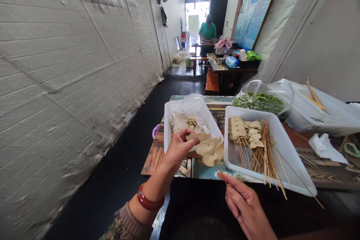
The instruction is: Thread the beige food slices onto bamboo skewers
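Note:
My left hand (180, 145) pinches a thin, pale beige food slice (199, 137), too plain to name more closely. Just right of it, more such slices (211, 151) are threaded on a bamboo skewer. The lower end of that skewer (221, 170) is gripped by my right hand (243, 200), low in front of the table edge. Behind my left hand is a white tray (166, 120) with a clear plastic bag (178, 119) of slices. A second white tray (298, 172) at the right contains filled skewers (239, 129) and a pile of loose bamboo skewers (266, 153).
A bag of green vegetables (257, 103) and a white bin (334, 110) stand behind the right tray. Crumpled tissue (327, 147) lies on the wooden table (153, 157). Farther off, a person in green (207, 31) stands at another table. A white wall (70, 63) runs along the left.

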Motion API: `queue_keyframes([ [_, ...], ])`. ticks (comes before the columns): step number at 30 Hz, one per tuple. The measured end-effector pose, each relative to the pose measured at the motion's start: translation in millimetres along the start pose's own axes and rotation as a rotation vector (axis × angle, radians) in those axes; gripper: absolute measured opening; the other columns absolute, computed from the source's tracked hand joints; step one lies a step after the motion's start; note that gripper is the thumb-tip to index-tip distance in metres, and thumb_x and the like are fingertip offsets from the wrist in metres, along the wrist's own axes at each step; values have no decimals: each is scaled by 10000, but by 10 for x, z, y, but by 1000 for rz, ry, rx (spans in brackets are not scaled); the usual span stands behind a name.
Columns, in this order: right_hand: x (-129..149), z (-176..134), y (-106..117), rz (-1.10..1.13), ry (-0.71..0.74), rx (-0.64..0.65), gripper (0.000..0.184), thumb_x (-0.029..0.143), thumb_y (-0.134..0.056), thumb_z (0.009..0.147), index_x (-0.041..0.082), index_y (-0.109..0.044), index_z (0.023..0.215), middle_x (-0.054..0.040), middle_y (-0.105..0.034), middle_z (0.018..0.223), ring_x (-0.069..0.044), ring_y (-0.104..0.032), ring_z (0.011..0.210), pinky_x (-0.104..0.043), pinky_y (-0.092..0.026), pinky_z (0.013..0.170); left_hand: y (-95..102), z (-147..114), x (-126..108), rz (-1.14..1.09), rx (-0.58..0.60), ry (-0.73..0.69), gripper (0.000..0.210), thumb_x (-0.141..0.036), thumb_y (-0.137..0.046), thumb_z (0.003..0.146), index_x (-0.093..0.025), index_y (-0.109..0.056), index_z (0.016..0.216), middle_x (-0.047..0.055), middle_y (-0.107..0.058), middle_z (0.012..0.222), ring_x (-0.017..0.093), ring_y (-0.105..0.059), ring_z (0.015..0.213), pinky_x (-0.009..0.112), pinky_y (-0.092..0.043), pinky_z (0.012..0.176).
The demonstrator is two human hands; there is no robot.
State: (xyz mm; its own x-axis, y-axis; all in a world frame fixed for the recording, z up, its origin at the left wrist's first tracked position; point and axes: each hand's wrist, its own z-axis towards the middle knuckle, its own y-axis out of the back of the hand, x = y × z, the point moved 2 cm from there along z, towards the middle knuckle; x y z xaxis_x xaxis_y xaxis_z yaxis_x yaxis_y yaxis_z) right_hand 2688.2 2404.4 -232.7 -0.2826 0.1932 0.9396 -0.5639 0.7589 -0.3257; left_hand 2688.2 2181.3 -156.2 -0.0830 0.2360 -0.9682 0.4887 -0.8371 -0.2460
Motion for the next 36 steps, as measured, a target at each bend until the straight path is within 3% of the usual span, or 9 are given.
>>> queue_keyframes([
  [3, 0, 0, 6, 19, 4, -6, 378, 429, -627, 898, 225, -704, 1206, 78, -400, 463, -63, -282, 419, -220, -175, 419, 28, 38, 14, -133, -13, 21, 389, -146, -817, 578, -178, -657, 931, -68, -586, 669, 47, -502, 528, 163, -375, 486],
  [6, -14, -2, 17, 29, -1, 2, 384, 427, -617, 906, 225, -694, 1223, 81, -386, 464, -65, -278, 426, -217, -176, 419, 43, 57, 26, -321, -38, 76, 619, -103, -835, 539, -195, -641, 1121, -55, -632, 750, 60, -586, 602, 172, -471, 584],
  [9, -27, -1, 31, 26, -8, 2, 380, 421, -616, 908, 227, -693, 1226, 77, -394, 471, -65, -286, 433, -213, -189, 420, 22, 48, 47, -374, 1, 115, 540, -101, -852, 518, -172, -661, 1018, -11, -688, 828, 103, -651, 701, 209, -521, 676],
  [14, -52, -1, 44, 56, -17, 6, 370, 423, -629, 900, 255, -694, 1224, 76, -399, 468, -63, -291, 428, -200, -191, 403, -6, 25, 76, -346, -15, 102, 346, -161, -876, 530, -155, -609, 751, -28, -659, 675, 91, -615, 598, 205, -501, 605],
  [21, -87, -14, 43, 53, -10, 15, 354, 415, -634, 898, 268, -701, 1213, 76, -405, 463, -56, -283, 418, -190, -201, 397, -10, 19, 22, -279, -84, 16, 348, -233, -878, 549, -140, -615, 757, -24, -649, 645, 71, -568, 547, 176, -457, 522],
  [29, -107, -13, 13, 3, -14, 59, 361, 418, -596, 923, 257, -688, 1232, 74, -410, 473, -61, -301, 423, -194, -216, 404, -72, -56, -52, -363, -118, 69, 472, -249, -892, 526, -186, -507, 793, -59, -621, 666, 87, -578, 547, 207, -501, 506],
  [36, -84, 1, -22, -11, -18, 58, 363, 426, -611, 911, 245, -701, 1212, 75, -405, 467, -59, -301, 417, -198, -203, 403, -151, -124, -98, -395, -102, 77, 444, -242, -880, 533, -184, -500, 756, -80, -557, 600, 55, -521, 513, 163, -423, 499],
])
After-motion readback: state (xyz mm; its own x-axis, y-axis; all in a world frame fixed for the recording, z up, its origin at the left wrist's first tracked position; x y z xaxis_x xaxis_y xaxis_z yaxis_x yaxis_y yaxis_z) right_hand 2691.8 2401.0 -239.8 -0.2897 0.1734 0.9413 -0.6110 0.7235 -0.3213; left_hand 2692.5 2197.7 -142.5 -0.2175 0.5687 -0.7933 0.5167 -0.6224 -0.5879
